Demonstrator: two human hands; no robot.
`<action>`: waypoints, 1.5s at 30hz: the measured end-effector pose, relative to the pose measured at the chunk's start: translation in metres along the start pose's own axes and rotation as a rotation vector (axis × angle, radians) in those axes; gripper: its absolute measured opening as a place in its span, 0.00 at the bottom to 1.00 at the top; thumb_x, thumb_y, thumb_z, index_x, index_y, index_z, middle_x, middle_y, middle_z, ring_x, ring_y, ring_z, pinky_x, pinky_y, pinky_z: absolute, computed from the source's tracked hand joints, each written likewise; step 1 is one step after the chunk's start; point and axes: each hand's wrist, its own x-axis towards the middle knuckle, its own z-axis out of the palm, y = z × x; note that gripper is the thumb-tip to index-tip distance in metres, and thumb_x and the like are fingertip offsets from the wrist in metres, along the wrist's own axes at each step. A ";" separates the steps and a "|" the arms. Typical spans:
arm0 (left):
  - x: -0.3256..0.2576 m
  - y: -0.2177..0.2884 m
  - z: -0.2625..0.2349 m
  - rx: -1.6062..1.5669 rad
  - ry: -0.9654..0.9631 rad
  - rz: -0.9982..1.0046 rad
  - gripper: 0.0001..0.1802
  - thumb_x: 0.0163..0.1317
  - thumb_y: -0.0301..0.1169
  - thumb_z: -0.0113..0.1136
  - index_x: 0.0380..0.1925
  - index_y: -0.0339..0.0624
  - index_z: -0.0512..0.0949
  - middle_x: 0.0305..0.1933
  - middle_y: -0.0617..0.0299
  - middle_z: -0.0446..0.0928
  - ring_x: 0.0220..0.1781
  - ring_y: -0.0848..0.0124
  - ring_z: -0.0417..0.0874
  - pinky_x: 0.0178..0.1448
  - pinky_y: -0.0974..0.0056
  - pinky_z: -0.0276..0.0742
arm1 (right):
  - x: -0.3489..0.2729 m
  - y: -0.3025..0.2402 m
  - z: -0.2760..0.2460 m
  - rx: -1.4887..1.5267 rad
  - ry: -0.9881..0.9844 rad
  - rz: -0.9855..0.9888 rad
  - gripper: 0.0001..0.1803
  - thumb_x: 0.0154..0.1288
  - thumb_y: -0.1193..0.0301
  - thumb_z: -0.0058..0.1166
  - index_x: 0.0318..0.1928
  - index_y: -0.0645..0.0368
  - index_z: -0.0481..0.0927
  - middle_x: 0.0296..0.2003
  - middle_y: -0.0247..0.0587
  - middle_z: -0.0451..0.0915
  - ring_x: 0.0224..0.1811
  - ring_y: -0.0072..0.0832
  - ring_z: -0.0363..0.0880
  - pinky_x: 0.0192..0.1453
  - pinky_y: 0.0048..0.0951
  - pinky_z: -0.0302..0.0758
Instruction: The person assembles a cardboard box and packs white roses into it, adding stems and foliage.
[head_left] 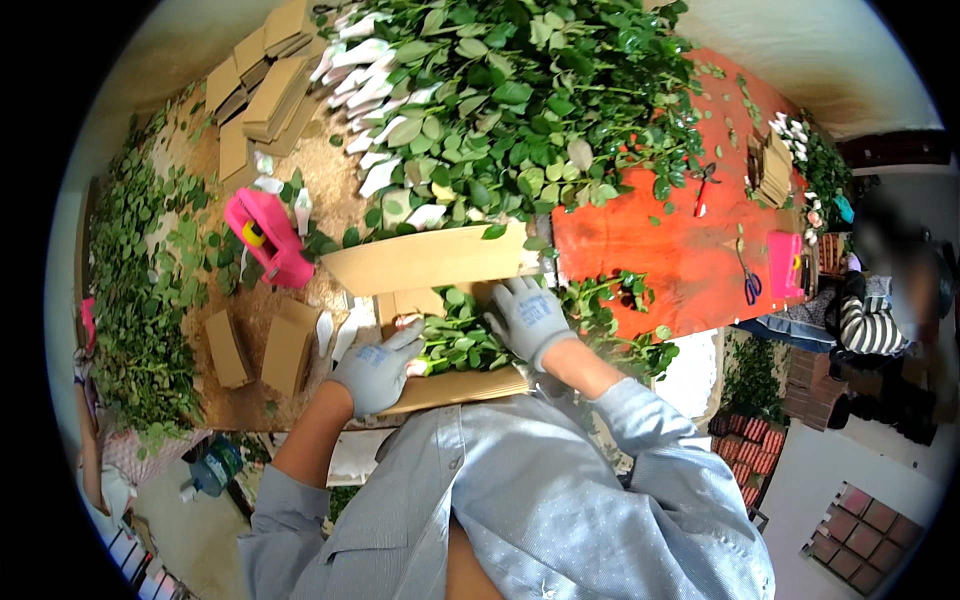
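Observation:
Grey work gloves cover both my hands. In front of me, a bunch of leafy rose stems (465,337) lies between the raised far flap of a brown cardboard sheet (430,260) and its near edge. My left hand (378,372) rests at the bunch's left end, beside a pale pinkish bud, with its fingers stretched apart. Over the right end of the leaves lies my right hand (532,318), fingers spread and touching the foliage. A pink tape dispenser (272,240) stands to the left, beyond two folded cardboard pieces (288,348).
A big heap of leafy roses (530,110) with white-sleeved heads fills the far side. Cardboard stacks (275,98) stand far left, near loose foliage (150,280). On the red tabletop (625,240) lie pruning shears (705,180) and scissors (750,282). Another person's striped sleeve (870,325) shows at right.

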 end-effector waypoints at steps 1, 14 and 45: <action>0.000 0.001 -0.001 0.005 0.009 0.013 0.23 0.74 0.37 0.47 0.66 0.43 0.71 0.80 0.54 0.58 0.58 0.47 0.82 0.61 0.47 0.77 | -0.011 0.014 0.011 0.074 0.025 0.044 0.21 0.69 0.57 0.55 0.55 0.56 0.78 0.52 0.51 0.77 0.58 0.50 0.75 0.59 0.49 0.74; -0.002 0.004 -0.002 -0.052 0.052 -0.019 0.24 0.70 0.37 0.48 0.62 0.43 0.75 0.78 0.58 0.61 0.60 0.49 0.80 0.63 0.49 0.76 | 0.135 0.076 -0.057 0.108 0.265 -0.101 0.15 0.65 0.71 0.53 0.52 0.55 0.78 0.45 0.47 0.80 0.53 0.47 0.79 0.56 0.42 0.76; 0.004 -0.014 0.020 -0.034 0.004 -0.013 0.27 0.75 0.45 0.47 0.68 0.47 0.70 0.81 0.53 0.55 0.78 0.50 0.63 0.78 0.53 0.61 | -0.016 -0.062 -0.265 -0.811 0.718 -0.405 0.09 0.55 0.66 0.58 0.36 0.55 0.79 0.32 0.34 0.73 0.35 0.30 0.75 0.31 0.33 0.74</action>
